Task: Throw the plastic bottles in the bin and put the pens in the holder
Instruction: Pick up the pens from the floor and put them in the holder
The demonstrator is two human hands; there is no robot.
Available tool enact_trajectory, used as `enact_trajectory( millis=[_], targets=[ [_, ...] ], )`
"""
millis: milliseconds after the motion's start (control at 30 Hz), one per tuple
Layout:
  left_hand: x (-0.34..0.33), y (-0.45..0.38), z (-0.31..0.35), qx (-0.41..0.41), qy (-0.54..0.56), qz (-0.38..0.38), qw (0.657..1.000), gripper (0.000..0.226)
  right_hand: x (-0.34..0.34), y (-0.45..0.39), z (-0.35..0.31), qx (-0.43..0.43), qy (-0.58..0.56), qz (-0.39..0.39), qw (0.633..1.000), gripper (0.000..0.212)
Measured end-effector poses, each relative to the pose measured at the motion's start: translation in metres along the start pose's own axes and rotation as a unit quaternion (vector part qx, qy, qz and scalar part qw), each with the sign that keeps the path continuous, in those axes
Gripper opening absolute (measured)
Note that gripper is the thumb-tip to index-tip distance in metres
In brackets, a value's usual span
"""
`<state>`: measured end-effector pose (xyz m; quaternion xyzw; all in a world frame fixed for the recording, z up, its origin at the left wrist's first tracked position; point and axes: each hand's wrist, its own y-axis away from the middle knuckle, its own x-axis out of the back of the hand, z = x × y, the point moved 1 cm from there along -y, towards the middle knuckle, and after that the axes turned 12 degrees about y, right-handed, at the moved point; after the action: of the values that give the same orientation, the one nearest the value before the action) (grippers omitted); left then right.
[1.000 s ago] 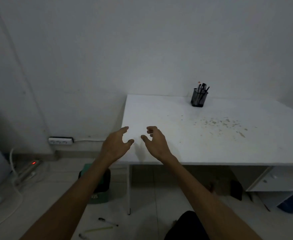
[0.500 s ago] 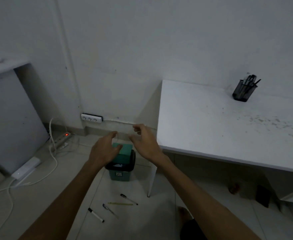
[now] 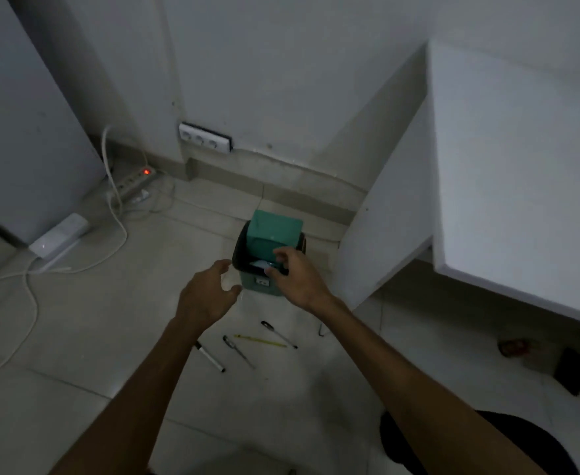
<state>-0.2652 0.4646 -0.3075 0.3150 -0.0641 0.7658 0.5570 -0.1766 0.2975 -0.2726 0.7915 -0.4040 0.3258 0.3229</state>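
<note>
**Both hands over the green bin, pens on the floor**

A small green bin stands on the tiled floor beside the leg panel of the white worktop. Its green swing lid is tilted, leaving a dark opening at the front, where something pale, perhaps a plastic bottle, shows inside; it is too dim to tell.

The right hand reaches over the front rim of the bin, its fingers loosely curled at the opening. Whether it pinches anything cannot be told. The left hand hovers just beside the bin's left side, its grip spread and holding nothing.

On the floor in front of the bin lie four pens close together: a white marker with a black cap, a dark pen, a yellow pen and another dark pen.

By the wall sit a power strip with a red light, a white wall socket and white cables trailing across the tiles.
</note>
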Motion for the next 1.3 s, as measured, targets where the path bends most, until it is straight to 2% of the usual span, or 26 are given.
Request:
enact_trajectory(
  millis=[400,633,833,1000,1167,1300],
  targets=[
    [-0.124,-0.056,-0.173,0.113,0.047,-0.063,0.99,0.062,-0.18,-0.069,0.145,-0.107,0.055,-0.129,0.984,0.039],
    [-0.185,-0.059,-0.25,0.198,0.062,-0.041,0.977,0.047,-0.248,-0.081,0.215,-0.143,0.096,-0.164,0.971,0.041],
    [-0.231,-0.058,-0.276,0.278,0.087,0.037,0.956,0.034,-0.288,-0.097,0.247,-0.144,0.127,-0.151,0.97,0.046],
    [-0.256,-0.064,-0.279,0.352,0.097,0.092,0.927,0.034,-0.314,-0.099,0.255,-0.145,0.17,-0.114,0.968,0.05],
    [-0.273,-0.066,-0.287,0.372,0.089,0.107,0.918,0.042,-0.327,-0.1,0.261,-0.137,0.185,-0.062,0.971,0.051],
    [-0.276,-0.072,-0.288,0.372,0.064,0.111,0.92,0.052,-0.332,-0.103,0.262,-0.138,0.156,-0.051,0.977,0.04]
  ],
)
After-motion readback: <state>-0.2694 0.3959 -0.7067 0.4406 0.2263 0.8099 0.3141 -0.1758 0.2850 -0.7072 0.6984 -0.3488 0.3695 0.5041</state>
